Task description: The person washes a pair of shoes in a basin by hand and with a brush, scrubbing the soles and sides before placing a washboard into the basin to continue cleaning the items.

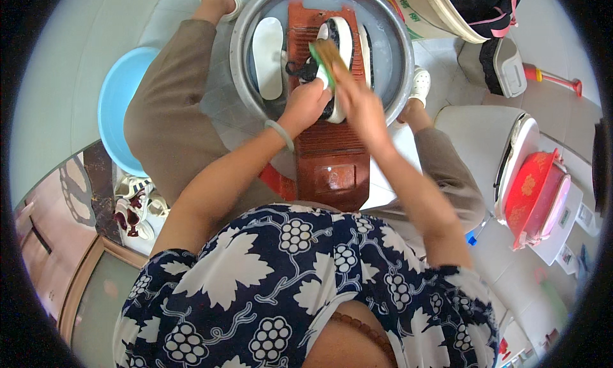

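My left hand (306, 104) grips a black and white shoe (345, 45) that lies on a reddish-brown washboard (330, 176). In my right hand (361, 112) is a scrubbing brush (331, 57) with a wooden-looking back and green on its underside. Motion blurs this hand and the brush, which is over the shoe; whether the bristles touch it is hard to tell. The washboard slopes into a round metal basin (235, 57) of cloudy water. A white insole (268, 59) lies left of the board. To the right, partly hidden by the board, is another shoe (368, 52).
A light-blue plastic basin (107, 109) stands beyond my left leg, with several shoes (134, 210) near it. On the right are a white lidded bin (479, 133), a red basin (529, 191), a grey container (510, 69) and a large printed bucket (426, 9) holding dark items.
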The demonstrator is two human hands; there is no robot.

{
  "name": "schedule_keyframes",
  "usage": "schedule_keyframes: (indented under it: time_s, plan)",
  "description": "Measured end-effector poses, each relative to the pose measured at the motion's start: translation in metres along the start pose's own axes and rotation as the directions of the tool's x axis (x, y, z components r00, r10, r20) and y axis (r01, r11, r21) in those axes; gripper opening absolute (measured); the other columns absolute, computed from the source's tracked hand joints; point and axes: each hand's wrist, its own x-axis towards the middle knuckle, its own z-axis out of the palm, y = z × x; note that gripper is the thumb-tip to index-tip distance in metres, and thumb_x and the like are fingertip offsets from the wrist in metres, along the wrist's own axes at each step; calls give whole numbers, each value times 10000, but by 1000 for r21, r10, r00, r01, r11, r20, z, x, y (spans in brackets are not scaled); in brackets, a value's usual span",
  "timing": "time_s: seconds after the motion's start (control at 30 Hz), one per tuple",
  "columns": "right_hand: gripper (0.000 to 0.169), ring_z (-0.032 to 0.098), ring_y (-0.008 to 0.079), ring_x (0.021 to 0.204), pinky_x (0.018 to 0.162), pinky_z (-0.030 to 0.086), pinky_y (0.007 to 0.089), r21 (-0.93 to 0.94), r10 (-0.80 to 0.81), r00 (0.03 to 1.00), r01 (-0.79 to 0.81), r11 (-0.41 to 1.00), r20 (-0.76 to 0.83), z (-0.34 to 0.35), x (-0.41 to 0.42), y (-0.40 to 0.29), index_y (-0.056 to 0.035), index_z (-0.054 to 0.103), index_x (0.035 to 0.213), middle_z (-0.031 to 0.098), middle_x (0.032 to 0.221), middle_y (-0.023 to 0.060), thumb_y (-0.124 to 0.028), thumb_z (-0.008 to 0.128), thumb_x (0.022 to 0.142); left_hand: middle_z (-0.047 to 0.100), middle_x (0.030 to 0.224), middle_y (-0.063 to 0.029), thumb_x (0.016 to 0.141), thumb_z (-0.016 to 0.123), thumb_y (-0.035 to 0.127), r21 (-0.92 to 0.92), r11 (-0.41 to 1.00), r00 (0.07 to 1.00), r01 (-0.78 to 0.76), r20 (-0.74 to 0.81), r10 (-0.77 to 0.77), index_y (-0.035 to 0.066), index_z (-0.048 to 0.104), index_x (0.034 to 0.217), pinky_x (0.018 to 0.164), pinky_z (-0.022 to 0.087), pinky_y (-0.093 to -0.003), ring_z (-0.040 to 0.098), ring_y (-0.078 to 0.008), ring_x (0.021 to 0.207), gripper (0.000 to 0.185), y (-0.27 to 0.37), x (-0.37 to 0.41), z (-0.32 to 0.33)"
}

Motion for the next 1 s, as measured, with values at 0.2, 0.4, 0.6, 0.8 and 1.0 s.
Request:
schedule_keyframes:
  time_s: [0.2,0.4,0.6,0.8,1.0]
  plan:
    - [470,650,397,865,744,525,452,42,22,996,-19,999,-89,5,-43,4,-194,532,1351,631,979,268,-76,600,901,607,787,-260,923,519,244,30,999,999,26,19,-26,-30,518,821,689,453,-518,591,-451,779,293,1,-2,-2]
    - [380,630,427,708,627,515,496,-118,-16,984,-5,993,-175,-4,69,33,-141,553,1282,626,819,266,-174,572,904,594,745,-280,953,502,307,75,997,999,27,35,-30,-31,522,794,684,447,-522,587,-456,738,374,8,-2,3]
    - [517,597,414,1084,878,521,445,87,67,997,-63,994,-43,-1,-79,6,-177,495,1375,574,1209,277,-58,606,884,571,724,-273,904,563,258,68,998,1000,7,-16,-6,-23,489,818,637,444,-519,590,-453,722,303,3,-1,6]
    - [391,612,447,809,693,500,462,-32,53,982,-60,998,-184,-6,77,34,-136,543,1320,628,936,267,-126,564,929,587,726,-282,954,505,278,40,999,996,36,85,-39,-31,525,790,673,453,-520,592,-450,729,351,19,8,1]
    - [515,653,378,947,822,525,436,117,100,989,-88,989,-106,-1,-76,14,-185,473,1402,623,1091,267,-69,585,913,580,740,-277,955,524,307,36,998,998,44,35,-46,-22,499,797,638,431,-519,586,-458,743,366,11,1,5]
